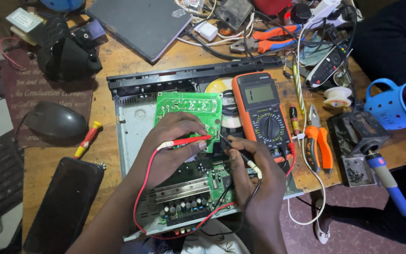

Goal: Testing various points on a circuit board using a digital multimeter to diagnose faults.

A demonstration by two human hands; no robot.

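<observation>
My left hand (170, 146) grips a red test probe (191, 140), its tip pointing right at the lower edge of a green circuit board (189, 109). My right hand (254, 164) pinches a black test probe (236, 149), its tip angled up-left toward the same spot. The two tips are almost touching each other over the board. Both leads run to an orange multimeter (261, 110) lying on the right side of an opened grey metal chassis (130, 134). A second board with several capacitors (189, 197) sits in the chassis under my wrists.
Orange-handled pliers (319, 143) and a small screwdriver (294, 118) lie right of the meter. A blue-handled soldering iron (390, 181) rests in its stand at right, near a blue mug (395, 103). A black phone (64, 202), a mouse (56, 121) and a red-yellow screwdriver (88, 139) lie left.
</observation>
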